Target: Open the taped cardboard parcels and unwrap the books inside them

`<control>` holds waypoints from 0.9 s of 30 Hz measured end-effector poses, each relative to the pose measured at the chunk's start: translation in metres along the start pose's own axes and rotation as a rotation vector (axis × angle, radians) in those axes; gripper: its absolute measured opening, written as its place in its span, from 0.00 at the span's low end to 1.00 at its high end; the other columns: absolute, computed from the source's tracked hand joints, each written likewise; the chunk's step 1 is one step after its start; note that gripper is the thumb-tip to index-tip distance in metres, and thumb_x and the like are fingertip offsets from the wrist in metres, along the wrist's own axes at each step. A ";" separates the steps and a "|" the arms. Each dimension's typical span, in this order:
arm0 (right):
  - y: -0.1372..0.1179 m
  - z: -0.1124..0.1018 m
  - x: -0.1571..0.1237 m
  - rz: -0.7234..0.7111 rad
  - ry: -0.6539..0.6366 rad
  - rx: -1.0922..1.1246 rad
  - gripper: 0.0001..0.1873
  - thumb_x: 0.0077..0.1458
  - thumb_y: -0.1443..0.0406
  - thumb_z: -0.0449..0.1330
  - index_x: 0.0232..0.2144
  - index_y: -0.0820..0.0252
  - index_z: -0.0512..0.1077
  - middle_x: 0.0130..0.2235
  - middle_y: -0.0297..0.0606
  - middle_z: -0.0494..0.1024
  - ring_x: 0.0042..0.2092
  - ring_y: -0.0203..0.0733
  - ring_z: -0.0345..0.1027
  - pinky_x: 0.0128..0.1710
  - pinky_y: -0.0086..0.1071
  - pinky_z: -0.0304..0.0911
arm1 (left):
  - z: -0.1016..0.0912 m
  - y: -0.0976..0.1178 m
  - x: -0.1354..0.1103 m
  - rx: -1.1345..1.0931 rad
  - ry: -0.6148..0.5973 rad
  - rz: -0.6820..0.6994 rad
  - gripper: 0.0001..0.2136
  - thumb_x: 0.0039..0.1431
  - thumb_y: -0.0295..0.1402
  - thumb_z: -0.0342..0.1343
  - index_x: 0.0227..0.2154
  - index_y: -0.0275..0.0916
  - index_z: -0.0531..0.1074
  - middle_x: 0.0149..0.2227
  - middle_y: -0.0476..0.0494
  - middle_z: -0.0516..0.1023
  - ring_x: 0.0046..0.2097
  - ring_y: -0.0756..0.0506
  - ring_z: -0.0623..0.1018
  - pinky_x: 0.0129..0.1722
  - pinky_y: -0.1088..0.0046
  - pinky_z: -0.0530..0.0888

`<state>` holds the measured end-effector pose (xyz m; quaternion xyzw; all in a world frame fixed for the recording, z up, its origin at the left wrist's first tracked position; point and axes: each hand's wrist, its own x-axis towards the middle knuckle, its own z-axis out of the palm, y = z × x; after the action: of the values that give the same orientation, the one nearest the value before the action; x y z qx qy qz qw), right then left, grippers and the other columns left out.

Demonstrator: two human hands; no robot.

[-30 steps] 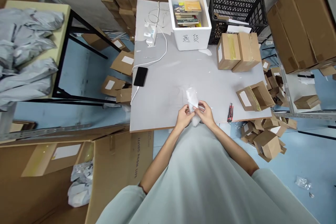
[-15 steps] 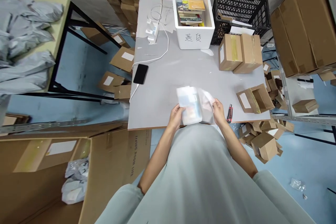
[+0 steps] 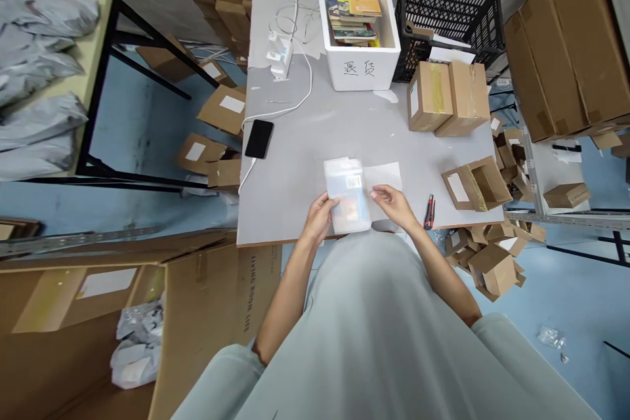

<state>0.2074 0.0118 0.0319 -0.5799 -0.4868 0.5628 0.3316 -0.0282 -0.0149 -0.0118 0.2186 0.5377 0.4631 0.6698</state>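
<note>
My left hand (image 3: 319, 215) pinches the left edge of a flat package in cloudy clear wrapping (image 3: 347, 200), with pale blue and orange print and a small white label showing through. This package is over the front edge of the table, close to my body. To its right, my right hand (image 3: 394, 205) is open with slightly curled fingers, apart from the package. Beneath those fingers a white sheet of paper (image 3: 388, 174) lies on the grey table (image 3: 325, 125). A red and black box cutter (image 3: 430, 212) rests to the right of my right hand.
A white bin (image 3: 364, 69) with several books, a black crate (image 3: 450, 20) and two taped boxes (image 3: 449, 98) stand at the back. An opened box (image 3: 477, 185) is at right. A phone (image 3: 258, 139) with a white cable lies at left.
My right hand has let go of the thin white sheet, which now lies on the table, and has moved left toward the package. My left hand keeps its hold.
</note>
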 end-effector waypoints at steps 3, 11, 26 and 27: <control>0.002 0.020 0.005 0.017 -0.090 0.072 0.25 0.53 0.45 0.74 0.44 0.55 0.79 0.45 0.41 0.86 0.46 0.48 0.81 0.48 0.40 0.77 | 0.008 -0.001 -0.001 0.017 -0.048 -0.002 0.23 0.53 0.46 0.69 0.48 0.37 0.81 0.49 0.36 0.87 0.59 0.31 0.83 0.57 0.57 0.81; -0.012 0.036 -0.009 -0.112 0.073 -0.219 0.09 0.63 0.57 0.65 0.42 0.52 0.78 0.44 0.36 0.84 0.44 0.47 0.81 0.42 0.35 0.77 | 0.028 0.006 -0.014 0.096 0.083 0.035 0.34 0.60 0.46 0.72 0.67 0.44 0.71 0.76 0.33 0.67 0.76 0.31 0.67 0.70 0.56 0.71; 0.003 0.006 -0.006 -0.155 0.155 -0.284 0.30 0.65 0.49 0.67 0.62 0.55 0.76 0.68 0.53 0.74 0.68 0.58 0.71 0.67 0.52 0.71 | 0.043 0.016 -0.011 -0.186 0.077 -0.025 0.26 0.49 0.48 0.78 0.46 0.37 0.81 0.47 0.36 0.88 0.53 0.34 0.86 0.53 0.60 0.80; 0.006 0.001 -0.003 -0.080 0.134 -0.197 0.34 0.61 0.46 0.70 0.62 0.56 0.75 0.67 0.54 0.75 0.66 0.59 0.73 0.65 0.52 0.73 | 0.042 0.018 -0.011 -0.207 0.063 -0.052 0.27 0.48 0.48 0.78 0.46 0.37 0.81 0.47 0.36 0.89 0.53 0.33 0.86 0.53 0.59 0.81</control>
<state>0.2076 0.0068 0.0269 -0.6260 -0.5392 0.4586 0.3272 0.0033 -0.0069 0.0221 0.1199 0.5132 0.5052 0.6834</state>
